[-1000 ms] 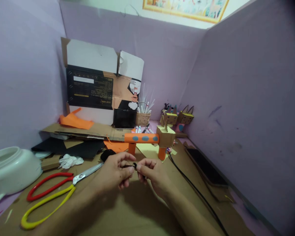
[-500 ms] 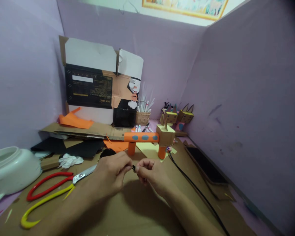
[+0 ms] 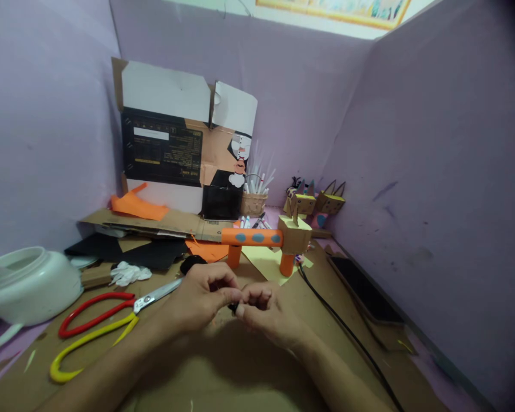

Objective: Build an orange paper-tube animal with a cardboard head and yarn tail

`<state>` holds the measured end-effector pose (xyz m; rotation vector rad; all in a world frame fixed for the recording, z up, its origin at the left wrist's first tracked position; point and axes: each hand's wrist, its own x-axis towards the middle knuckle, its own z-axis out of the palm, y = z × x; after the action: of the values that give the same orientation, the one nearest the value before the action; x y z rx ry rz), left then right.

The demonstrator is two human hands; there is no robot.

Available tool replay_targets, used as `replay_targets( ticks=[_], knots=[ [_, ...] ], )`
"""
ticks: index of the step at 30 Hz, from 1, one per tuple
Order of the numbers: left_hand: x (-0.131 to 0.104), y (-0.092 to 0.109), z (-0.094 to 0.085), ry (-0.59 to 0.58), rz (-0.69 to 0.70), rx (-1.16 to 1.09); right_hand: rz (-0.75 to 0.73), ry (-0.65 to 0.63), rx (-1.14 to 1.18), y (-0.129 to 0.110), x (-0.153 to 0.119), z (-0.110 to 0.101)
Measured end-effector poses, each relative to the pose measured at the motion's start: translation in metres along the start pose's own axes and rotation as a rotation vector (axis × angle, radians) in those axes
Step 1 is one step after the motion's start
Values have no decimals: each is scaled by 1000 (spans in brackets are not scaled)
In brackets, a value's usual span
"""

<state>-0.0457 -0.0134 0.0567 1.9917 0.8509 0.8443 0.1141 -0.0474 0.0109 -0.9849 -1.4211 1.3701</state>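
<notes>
Over the cardboard sheet, my left hand [image 3: 210,294] and my right hand [image 3: 266,312] meet with fingertips pinched together. Between them is a small black piece [image 3: 233,308], mostly covered by the fingers; its kind I cannot make out. The right thumb and fingers press on it, and the left fingertips touch at its upper edge. Just beyond the hands stands an orange paper-tube animal [image 3: 257,237] with blue-grey spots and a cardboard box head [image 3: 296,237]. A round black thing [image 3: 193,263] lies behind my left hand.
Scissors [image 3: 152,296] with red and yellow handles lie at left, near a white pot [image 3: 38,286] and crumpled tissue [image 3: 130,273]. A black cable [image 3: 339,315] and a phone [image 3: 364,289] lie at right. Behind are a marker basket [image 3: 254,203], an opened carton [image 3: 163,149] and cardboard animals [image 3: 329,200].
My hands have come closer together, with the left fingertips now over the small black piece. The whole view has shifted slightly, so the scene sits a little further right.
</notes>
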Motion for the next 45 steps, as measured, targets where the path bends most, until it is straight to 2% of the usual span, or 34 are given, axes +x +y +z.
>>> replay_targets(
  ticks=[3,6,9,12,16,18,24,27,33,37,40,45],
  knots=[
    [3,0,3,-19,-185,-229,-36,13,66,4,0,0],
    [3,2,7,20,-216,-339,-70,62,146,5,1,2],
    [1,6,10,112,-183,-273,-95,128,216,4,4,4],
    [-1,8,12,180,-92,-118,-98,183,260,3,6,5],
    [-3,6,14,241,2,27,-97,263,222,1,7,7],
    [-3,3,16,251,-19,29,-91,317,180,-2,6,9],
    [-4,-2,25,287,-191,-54,-68,420,66,-8,6,12],
    [-5,-1,25,283,-200,-65,-112,442,-59,-8,5,11],
    [-5,-2,23,225,-192,33,-353,435,-469,-5,0,9],
    [-6,-5,23,228,-198,91,-457,434,-606,-4,-1,9],
    [-7,-5,22,201,-203,35,-436,424,-584,-5,0,8],
    [-3,-6,18,86,-245,-214,-262,402,-349,-7,3,6]
  ],
)
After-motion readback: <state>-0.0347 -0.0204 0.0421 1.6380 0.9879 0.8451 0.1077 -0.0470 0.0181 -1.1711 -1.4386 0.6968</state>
